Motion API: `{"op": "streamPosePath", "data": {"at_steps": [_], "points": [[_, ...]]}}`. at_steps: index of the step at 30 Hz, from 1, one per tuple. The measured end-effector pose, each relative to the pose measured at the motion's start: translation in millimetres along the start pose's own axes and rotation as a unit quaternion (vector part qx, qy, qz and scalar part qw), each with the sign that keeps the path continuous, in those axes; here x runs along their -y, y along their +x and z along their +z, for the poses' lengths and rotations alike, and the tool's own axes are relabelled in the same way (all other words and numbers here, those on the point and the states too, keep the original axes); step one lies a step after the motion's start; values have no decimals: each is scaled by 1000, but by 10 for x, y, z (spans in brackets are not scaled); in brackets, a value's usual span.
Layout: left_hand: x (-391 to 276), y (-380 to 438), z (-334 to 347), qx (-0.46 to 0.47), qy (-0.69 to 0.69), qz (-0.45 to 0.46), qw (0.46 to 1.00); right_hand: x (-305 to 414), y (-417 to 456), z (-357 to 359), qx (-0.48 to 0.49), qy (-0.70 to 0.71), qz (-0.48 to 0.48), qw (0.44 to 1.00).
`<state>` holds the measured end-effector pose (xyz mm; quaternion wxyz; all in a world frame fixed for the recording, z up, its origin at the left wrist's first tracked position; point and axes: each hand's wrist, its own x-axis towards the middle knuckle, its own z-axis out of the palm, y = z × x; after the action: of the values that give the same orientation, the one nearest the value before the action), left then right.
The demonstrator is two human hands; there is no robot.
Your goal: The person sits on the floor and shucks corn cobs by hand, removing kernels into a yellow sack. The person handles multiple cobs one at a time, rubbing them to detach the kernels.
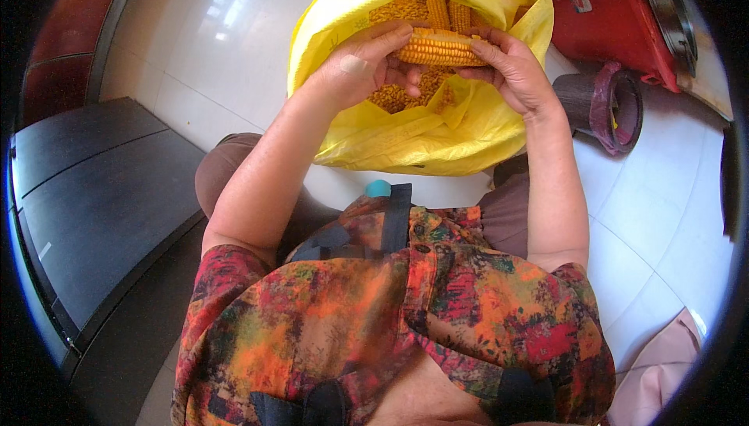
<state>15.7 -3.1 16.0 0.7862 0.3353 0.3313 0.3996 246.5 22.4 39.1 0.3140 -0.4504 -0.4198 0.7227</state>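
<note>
Between my two hands, an ear of dried yellow corn [443,48] lies level over the mouth of a yellow woven sack [398,139]. My left hand [374,60] grips its left end, thumb along the top and other fingers curled beneath. At the right end my right hand [509,66] holds it, thumb pressed on the kernels. A pale strip along the ear's upper side has no kernels. Inside the sack are loose corn kernels [398,10] and a few more corn ears [459,16], partly hidden by my hands and the sack's folds.
Right of the sack, a dark waste bin [576,98] with a purple liner lies tilted near a red container [603,16]. A black low cabinet or table [111,174] stands at the left. Pinkish cloth [661,361] shows at lower right, on pale floor tiles [632,215].
</note>
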Motion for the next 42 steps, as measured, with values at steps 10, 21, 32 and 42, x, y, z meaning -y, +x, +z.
{"op": "streamPosePath", "data": {"at_steps": [10, 21, 32, 42], "points": [[-33, -34, -7, -138, 53, -100, 984, -76, 32, 73, -6, -54, 1, 999], [118, -2, -75, -117, 254, -71, 958, -92, 4, 119, -24, -95, -5, 995], [188, 68, -120, -210, 108, -4, 972, -251, 48, 269, -16, -185, -11, 983], [293, 93, -151, -255, 310, 69, 913, -601, 109, 382, 1, -269, -93, 959]]}}
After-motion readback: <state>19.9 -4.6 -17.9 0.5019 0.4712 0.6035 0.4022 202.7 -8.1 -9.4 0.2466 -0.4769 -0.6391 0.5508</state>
